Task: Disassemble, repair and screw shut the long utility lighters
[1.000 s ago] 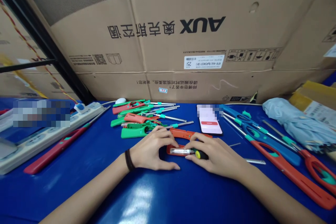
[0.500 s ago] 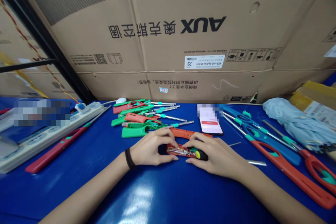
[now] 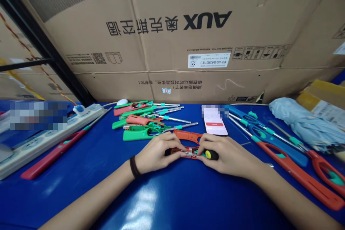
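Right now our left hand (image 3: 159, 152) curls over a red plastic casing (image 3: 188, 157), pinching it, while our right hand (image 3: 229, 158) closes around a black-and-yellow screwdriver (image 3: 211, 154). Its tip seems to meet the casing, though fingers hide it, just above the blue bench (image 3: 107, 194).

Top of the phone (image 3: 215, 125) is pixelated, so's the patch (image 3: 38, 115) by the power strip (image 3: 64, 133), and the fingers (image 3: 175, 147) bury most of the red casing (image 3: 185, 152) and screwdriver (image 3: 211, 154), so the tiny bits there are impossible to make out.
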A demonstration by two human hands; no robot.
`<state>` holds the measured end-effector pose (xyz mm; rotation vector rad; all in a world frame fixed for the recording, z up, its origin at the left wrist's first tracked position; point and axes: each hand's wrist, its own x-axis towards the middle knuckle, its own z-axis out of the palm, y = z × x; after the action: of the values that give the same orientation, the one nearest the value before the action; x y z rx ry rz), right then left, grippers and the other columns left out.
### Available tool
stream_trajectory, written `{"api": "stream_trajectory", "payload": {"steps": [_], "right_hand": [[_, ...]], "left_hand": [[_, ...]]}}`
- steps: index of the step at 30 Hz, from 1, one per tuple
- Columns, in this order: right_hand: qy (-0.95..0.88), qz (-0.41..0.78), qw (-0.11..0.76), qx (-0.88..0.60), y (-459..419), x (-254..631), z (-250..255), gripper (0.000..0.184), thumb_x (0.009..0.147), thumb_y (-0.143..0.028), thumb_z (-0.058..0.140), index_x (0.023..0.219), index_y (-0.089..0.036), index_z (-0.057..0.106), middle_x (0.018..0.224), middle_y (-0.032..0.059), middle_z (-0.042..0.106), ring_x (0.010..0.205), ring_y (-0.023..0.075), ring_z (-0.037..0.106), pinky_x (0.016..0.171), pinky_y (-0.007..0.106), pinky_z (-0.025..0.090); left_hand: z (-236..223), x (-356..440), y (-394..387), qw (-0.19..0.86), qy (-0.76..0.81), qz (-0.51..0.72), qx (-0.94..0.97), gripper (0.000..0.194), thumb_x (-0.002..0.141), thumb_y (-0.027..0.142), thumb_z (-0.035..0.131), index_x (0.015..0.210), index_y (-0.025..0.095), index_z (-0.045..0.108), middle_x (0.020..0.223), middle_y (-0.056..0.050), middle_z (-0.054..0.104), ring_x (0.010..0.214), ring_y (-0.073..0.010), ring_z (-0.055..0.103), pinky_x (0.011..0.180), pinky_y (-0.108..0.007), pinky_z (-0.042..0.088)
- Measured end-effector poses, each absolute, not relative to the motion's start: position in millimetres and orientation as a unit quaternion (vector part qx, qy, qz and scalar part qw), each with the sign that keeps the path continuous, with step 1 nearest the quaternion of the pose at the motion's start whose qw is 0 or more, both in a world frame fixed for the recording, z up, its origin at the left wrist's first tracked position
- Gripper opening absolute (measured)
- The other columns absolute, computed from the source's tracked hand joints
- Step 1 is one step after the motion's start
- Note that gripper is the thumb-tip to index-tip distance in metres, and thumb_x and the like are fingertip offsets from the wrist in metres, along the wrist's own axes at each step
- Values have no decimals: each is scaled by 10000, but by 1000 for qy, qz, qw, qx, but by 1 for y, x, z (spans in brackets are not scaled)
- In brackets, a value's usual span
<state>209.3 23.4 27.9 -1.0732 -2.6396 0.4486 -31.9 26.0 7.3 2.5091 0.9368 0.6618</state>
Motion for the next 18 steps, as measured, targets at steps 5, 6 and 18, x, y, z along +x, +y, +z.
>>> {"api": "stream_trajectory", "payload": {"steps": [5, 6, 18], "right_hand": [[-909, 159, 129, -364, 23, 211, 27, 73, 844, -227, 593, 882, -228, 656, 933, -4, 607, 738, 135, 598, 645, 253, 411], [-909, 160, 130, -363, 23, 211, 27, 70, 840, -236, 603, 885, -229, 656, 931, -4, 606, 732, 134, 596, 637, 250, 409], [-907, 159, 135, -367, 25, 209, 25, 68, 832, -261, 640, 890, -232, 659, 916, -8, 605, 734, 133, 599, 627, 247, 408]], "left_hand": [[8, -35, 27, 201, 338, 226, 891, 177, 898, 284, 581, 1011, 207, 693, 924, -41, 661, 857, -168, 606, 817, -302, 470], [8, -36, 27, 201, 335, 223, 893, 179, 893, 279, 588, 1021, 208, 691, 931, -40, 664, 865, -169, 609, 823, -303, 469], [13, -34, 26, 204, 312, 233, 898, 119, 868, 234, 617, 972, 199, 663, 918, -33, 669, 865, -170, 596, 887, -345, 435]]}}
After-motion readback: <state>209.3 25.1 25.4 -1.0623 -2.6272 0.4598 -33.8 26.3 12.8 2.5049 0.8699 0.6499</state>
